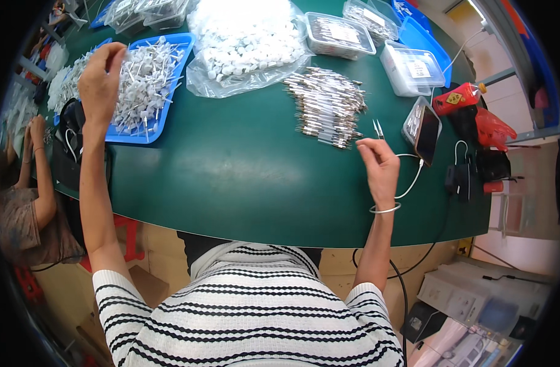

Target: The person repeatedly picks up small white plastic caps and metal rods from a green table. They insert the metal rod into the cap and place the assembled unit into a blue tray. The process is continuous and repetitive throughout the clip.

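Observation:
Raised over the left edge of a blue tray (pixel 154 136), my left hand (pixel 101 82) has its fingers curled together; what they hold, if anything, I cannot make out. The tray is heaped with small white plastic pieces on thin stems (pixel 147 82). On the right, my right hand (pixel 383 168) is closed in a pinch near the lower end of a pile of thin metal rods (pixel 329 104). Anything between its fingertips is too small to name. Just behind that hand lie pointed metal tweezers (pixel 378 128). A light bangle circles my right wrist.
A clear bag of white caps (pixel 246 46) lies at the back middle. Clear plastic boxes (pixel 340 35) and a lidded one (pixel 412 68) stand back right. A phone (pixel 427 136) with a white cable leans on a box. A red bottle (pixel 457 98) is beyond. Another person's arms (pixel 43 165) are at left.

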A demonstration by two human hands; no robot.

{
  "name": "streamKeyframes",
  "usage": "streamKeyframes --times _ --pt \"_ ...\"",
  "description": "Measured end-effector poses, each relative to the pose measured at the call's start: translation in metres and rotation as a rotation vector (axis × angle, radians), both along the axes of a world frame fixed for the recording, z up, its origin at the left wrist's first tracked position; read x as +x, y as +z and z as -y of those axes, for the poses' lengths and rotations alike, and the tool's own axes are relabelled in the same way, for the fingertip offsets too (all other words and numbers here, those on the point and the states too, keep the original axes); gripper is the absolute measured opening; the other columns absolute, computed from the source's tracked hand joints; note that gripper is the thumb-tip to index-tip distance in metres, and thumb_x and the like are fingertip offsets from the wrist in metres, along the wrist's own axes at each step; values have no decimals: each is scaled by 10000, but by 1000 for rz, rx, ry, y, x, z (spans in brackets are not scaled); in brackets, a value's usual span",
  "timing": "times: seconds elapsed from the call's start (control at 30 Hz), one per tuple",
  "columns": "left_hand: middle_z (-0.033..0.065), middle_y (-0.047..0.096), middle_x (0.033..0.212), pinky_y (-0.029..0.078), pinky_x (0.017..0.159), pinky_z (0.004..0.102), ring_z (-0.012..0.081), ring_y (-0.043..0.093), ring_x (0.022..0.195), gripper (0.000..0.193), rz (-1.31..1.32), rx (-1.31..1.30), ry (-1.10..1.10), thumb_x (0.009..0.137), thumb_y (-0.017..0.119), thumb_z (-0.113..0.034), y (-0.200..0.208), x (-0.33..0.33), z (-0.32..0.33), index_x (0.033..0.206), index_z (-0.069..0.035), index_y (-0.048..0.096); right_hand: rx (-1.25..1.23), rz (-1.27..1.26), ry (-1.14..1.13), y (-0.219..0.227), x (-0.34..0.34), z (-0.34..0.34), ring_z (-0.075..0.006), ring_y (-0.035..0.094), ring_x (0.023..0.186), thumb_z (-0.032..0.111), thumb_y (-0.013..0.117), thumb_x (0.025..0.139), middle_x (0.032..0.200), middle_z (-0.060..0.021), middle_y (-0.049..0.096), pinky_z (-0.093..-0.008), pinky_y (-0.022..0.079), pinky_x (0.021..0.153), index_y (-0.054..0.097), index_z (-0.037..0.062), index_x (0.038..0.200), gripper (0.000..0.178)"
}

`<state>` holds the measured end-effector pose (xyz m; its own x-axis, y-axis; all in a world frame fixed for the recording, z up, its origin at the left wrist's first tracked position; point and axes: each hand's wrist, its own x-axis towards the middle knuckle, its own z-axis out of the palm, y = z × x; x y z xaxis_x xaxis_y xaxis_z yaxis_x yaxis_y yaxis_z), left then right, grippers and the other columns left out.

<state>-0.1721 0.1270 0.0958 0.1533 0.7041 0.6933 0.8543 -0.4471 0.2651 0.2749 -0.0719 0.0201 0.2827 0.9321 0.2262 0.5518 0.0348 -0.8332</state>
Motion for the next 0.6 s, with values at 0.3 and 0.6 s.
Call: streamKeyframes --times 0.3,0.6 --pt "100 660 905 475 763 352 274 608 867 155 -212 257 65 813 666 -91 -32 -11 -26 962 -49 657 50 709 136 0 -27 -16 -295 543 832 27 660 762 828 -108 564 -390 459 692 611 11 837 91" --pt "92 620 832 482 742 368 269 577 848 94 -111 -110 -498 778 668 -57 -85 125 -15 869 -40 652 -36 741 285 21 -31 -18 -270 561 776 11 660 755 798 -115 561 -367 467 673 594 -10 808 86"
